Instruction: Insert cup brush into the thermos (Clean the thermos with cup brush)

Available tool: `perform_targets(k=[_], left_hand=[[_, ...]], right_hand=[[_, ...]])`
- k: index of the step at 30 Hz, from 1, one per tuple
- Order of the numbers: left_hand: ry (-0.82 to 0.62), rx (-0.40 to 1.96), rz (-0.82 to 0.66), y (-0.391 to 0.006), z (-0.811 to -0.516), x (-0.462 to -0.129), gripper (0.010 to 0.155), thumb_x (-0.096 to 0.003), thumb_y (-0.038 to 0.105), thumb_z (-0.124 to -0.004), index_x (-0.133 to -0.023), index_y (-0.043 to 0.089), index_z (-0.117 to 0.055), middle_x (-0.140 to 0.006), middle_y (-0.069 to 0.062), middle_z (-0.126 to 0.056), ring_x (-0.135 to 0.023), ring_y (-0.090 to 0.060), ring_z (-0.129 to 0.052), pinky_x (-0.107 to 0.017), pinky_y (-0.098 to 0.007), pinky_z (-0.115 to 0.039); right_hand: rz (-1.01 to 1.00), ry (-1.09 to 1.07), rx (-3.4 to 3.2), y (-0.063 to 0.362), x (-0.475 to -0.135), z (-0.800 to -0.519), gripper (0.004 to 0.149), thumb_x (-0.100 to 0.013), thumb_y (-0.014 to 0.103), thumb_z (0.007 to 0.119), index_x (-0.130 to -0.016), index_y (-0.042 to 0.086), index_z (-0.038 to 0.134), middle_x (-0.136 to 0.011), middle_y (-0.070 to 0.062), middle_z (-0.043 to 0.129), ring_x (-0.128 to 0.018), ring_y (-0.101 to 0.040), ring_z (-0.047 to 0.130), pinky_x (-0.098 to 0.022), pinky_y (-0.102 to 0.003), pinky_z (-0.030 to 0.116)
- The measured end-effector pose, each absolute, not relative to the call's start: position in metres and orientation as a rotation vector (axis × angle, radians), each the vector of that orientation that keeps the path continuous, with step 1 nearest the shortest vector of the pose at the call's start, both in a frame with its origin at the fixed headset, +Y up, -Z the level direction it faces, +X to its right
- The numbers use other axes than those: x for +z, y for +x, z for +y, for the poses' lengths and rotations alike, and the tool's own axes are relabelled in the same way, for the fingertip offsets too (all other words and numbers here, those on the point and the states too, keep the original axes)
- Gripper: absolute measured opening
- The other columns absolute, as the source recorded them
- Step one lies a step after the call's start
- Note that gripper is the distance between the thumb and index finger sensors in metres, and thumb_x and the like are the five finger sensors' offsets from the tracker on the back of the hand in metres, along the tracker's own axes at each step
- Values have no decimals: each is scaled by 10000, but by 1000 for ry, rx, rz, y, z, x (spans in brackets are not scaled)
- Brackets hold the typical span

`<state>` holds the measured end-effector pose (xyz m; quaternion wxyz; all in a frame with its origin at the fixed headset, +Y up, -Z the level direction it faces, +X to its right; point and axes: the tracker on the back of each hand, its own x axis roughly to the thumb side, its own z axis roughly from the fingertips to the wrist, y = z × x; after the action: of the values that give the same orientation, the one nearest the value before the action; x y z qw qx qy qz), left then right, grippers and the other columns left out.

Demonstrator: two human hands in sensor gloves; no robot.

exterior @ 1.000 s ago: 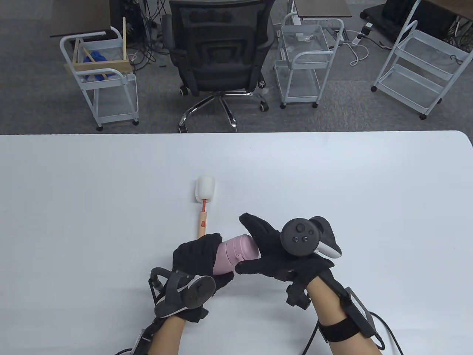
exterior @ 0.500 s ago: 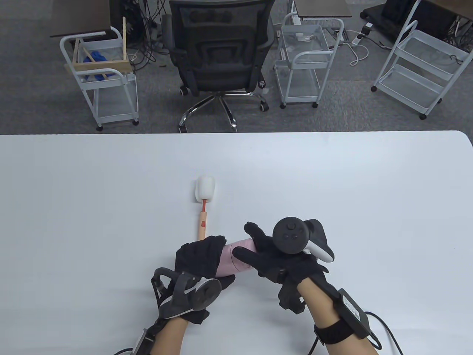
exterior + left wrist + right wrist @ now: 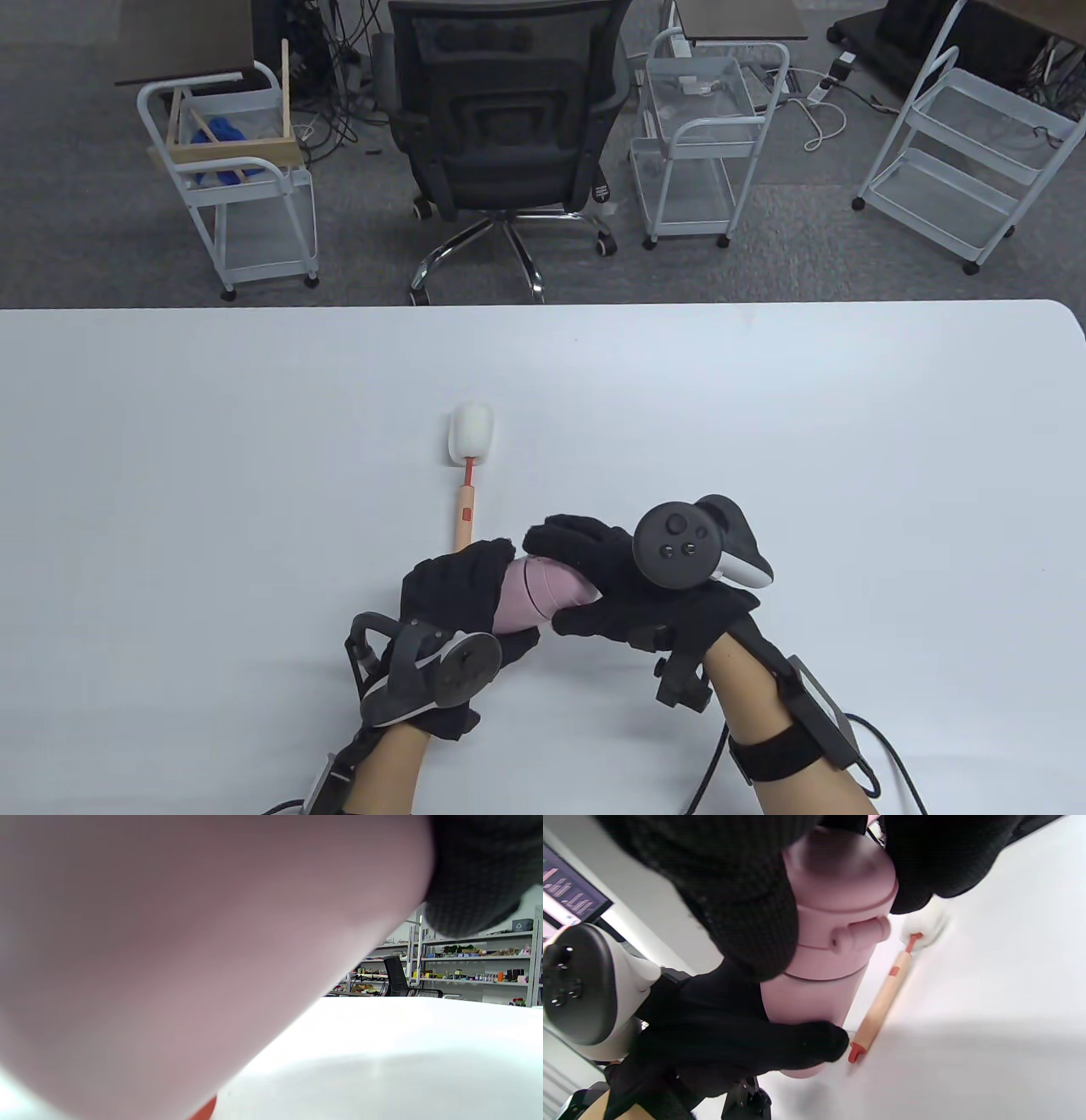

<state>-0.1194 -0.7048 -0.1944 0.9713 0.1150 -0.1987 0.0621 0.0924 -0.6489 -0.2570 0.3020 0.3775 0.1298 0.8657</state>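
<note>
The pink thermos (image 3: 534, 594) lay on its side, lid on, contents hidden. The left hand (image 3: 454, 586) gripped its body; the right hand (image 3: 628, 586) wrapped its lid end. Just beyond it, the cup brush (image 3: 467, 475) lay on the table (image 3: 254, 475).

Bright, even overhead light whitens the table (image 3: 254, 441); soft shadows lie beneath the hands. The thermos (image 3: 169, 955) fills the left wrist view, heavily blurred.

Thermos (image 3: 835, 955): no lettering or brand visible.
Brush (image 3: 466, 501): no lettering; plain red marks only.
Trackers (image 3: 677, 544): buttons only, no readable marks.
Monitor (image 3: 568, 895): lines of text, too blurred to read.
Shelf box (image 3: 522, 925): white symbol, unreadable.
</note>
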Motion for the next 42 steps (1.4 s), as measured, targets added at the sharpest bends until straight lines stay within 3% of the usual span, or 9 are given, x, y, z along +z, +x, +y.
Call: perform_targets(k=[5, 11, 15, 23, 36, 42], left_hand=[[231, 193, -377, -125, -703, -196, 1034, -381, 697, -815, -1119, 121, -375, -1165, -218, -506, -995, -508, -675, -669, -623, -702], [273, 326, -328, -135, -699, -196, 1027, -392, 690, -811, -1118, 112, -370, -1162, -223, -504, -993, -509, -676, -666, -618, -706], [290, 420, -302, -140, -698, -197, 1021, -399, 680, -811, -1117, 107, -367, -1161, -226, -502, -994, -511, -674, -664, -615, -706], [272, 600, -254, -151, -704, -202, 1013, -409, 667, -812, -1118, 100, -362, -1162, -230, -496, -997, -510, -668, -662, -612, -705], [251, 808, -226, -158, -714, -208, 1003, -414, 652, -820, -1122, 110, -361, -1169, -220, -491, -1005, -504, -662, -656, -601, -714], [251, 895, -231, -162, -718, -210, 994, -418, 633, -833, -1125, 117, -362, -1177, -210, -487, -1021, -497, -654, -652, -586, -723]], right_hand=[[198, 1018, 2307, 105, -254, -633, 802, -479, 261, 1037, -1095, 357, 532, -1185, -54, 502, -967, -513, 698, -695, -628, 638], [119, 780, 2458, 135, -266, -629, 814, -490, 352, 1016, -1127, 333, 510, -1194, -133, 518, -937, -528, 721, -679, -634, 640], [86, 531, 2636, 157, -279, -642, 815, -504, 420, 987, -1144, 315, 492, -1183, -170, 540, -909, -511, 740, -673, -631, 634], [136, 38, 2919, 192, -306, -695, 810, -526, 544, 897, -1161, 284, 466, -1142, -207, 594, -857, -462, 773, -660, -633, 632], [417, -130, 2993, 210, -318, -744, 799, -531, 561, 879, -1160, 294, 464, -1137, -204, 603, -855, -454, 768, -674, -642, 611], [441, -133, 2991, 211, -318, -752, 822, -543, 613, 804, -1173, 296, 382, -1155, -202, 555, -915, -479, 727, -682, -639, 607]])
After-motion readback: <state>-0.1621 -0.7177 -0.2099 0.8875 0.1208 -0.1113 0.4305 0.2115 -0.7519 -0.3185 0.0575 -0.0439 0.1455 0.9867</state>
